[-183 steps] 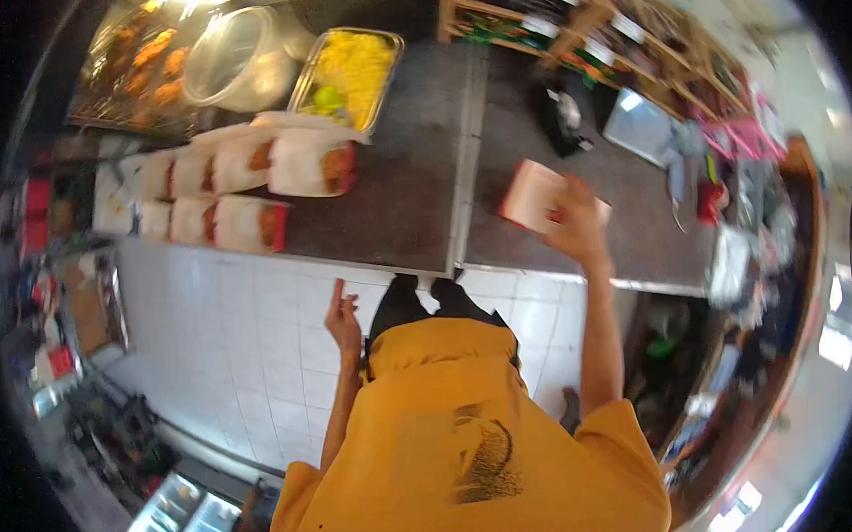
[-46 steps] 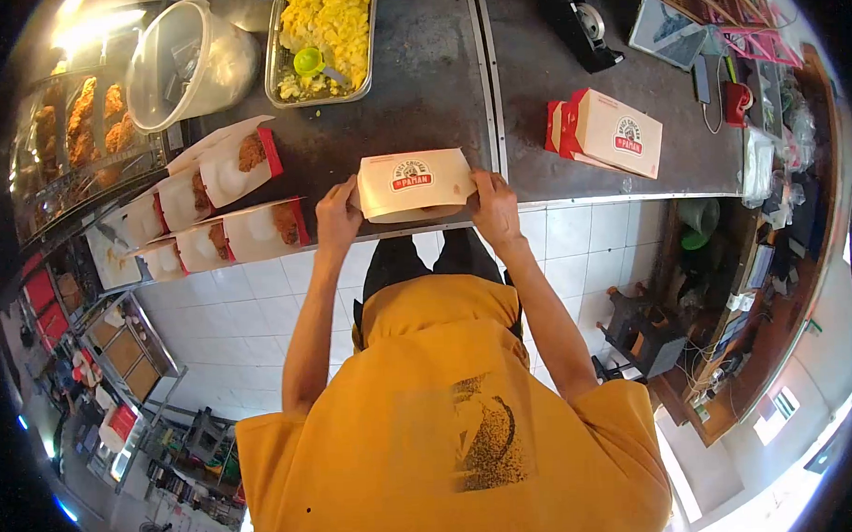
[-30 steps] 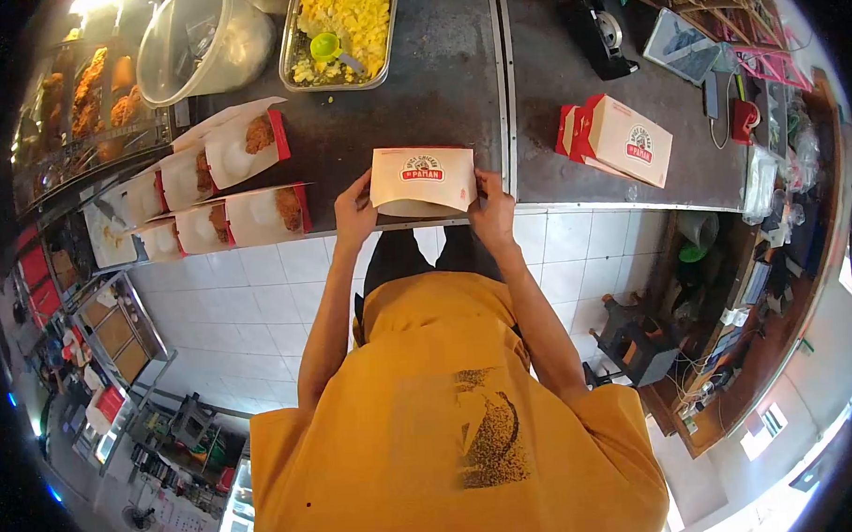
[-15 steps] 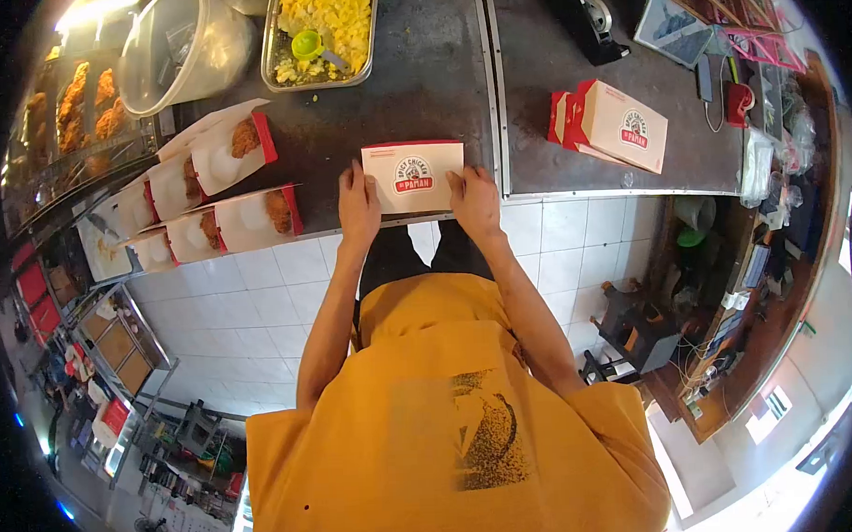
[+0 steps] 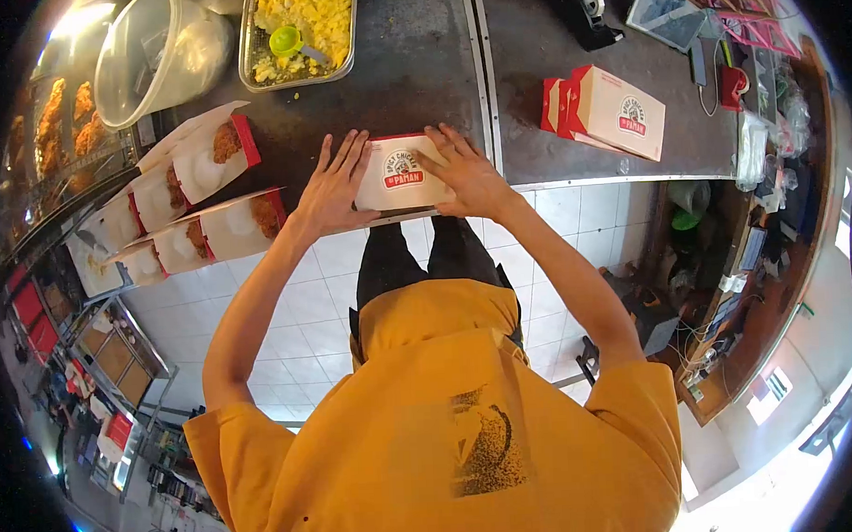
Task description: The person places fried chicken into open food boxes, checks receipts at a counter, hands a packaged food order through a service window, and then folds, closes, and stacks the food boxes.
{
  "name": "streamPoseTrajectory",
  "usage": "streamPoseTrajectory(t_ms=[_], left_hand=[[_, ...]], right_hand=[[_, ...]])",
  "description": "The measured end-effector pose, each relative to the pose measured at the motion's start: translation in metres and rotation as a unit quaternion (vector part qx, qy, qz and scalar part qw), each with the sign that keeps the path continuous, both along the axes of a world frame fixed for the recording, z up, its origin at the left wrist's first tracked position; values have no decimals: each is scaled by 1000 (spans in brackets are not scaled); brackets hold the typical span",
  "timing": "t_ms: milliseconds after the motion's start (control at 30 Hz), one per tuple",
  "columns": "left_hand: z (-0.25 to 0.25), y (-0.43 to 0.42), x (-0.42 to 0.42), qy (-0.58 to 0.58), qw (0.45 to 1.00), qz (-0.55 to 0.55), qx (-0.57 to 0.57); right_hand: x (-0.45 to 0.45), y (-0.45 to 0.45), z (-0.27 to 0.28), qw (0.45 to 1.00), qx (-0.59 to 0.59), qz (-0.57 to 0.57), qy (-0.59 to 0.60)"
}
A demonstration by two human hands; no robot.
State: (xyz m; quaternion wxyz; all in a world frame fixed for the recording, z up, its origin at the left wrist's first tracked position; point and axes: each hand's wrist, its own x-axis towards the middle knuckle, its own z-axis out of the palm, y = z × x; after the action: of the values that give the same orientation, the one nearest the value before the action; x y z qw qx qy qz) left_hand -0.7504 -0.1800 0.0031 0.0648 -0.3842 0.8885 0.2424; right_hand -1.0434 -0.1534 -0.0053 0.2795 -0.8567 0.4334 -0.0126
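Note:
A closed white box with a red edge and a printed logo lies at the counter's front edge. My left hand rests along its left side, fingers stretched out and apart. On the right side and top of the box lies my right hand, its fingers also spread. To the left stand two rows of open boxes with fried chicken and white rice inside. Some folded cartons with the same logo lie to the right, beyond the metal strip of the counter.
A metal tray of yellow food with a green scoop and a clear plastic tub stand at the back left. At the back right are a tape dispenser and a tablet. Fried chicken is in a lit case.
The box lid, held raised and curved before, now lies flat. Both hands have gone from gripping the box's sides to spreading flat over its edges.

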Motion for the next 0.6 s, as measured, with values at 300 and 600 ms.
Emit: streamPoseTrajectory(t_ms=[300, 600], left_hand=[[-21, 21, 4, 212, 972, 98, 32], [-47, 96, -21, 257, 939, 227, -11]], right_hand=[[-9, 22, -16, 973, 5, -106, -205], [6, 87, -21, 957, 52, -242, -150]])
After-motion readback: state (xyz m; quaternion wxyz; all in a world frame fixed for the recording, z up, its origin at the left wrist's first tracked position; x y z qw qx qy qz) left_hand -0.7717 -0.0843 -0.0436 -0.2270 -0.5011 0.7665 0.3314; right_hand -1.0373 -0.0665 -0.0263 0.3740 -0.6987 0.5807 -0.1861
